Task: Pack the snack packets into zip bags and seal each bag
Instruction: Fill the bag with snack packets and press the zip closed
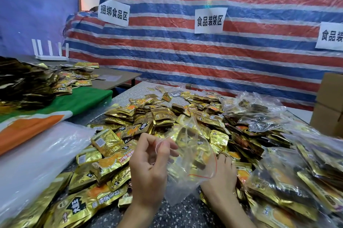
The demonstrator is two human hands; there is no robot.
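A clear zip bag [187, 155] with a red seal line hangs between my two hands above the table. My left hand [150, 170] pinches one side of its mouth between thumb and fingertips. My right hand [221, 177] is under the bag's right side, mostly hidden behind the plastic, gripping its edge near the red line. Gold snack packets [154, 116] lie in a wide heap around and behind the bag. Whether any packet is inside the bag I cannot tell, since packets show through it.
Filled clear bags [259, 114] lie at the right, more at the near right [297, 177]. A stack of flat plastic bags [37, 155] sits at the left. Cardboard boxes [328, 105] stand far right. Another packet heap [33, 86] covers the left table. Speckled tabletop [178, 214] shows near me.
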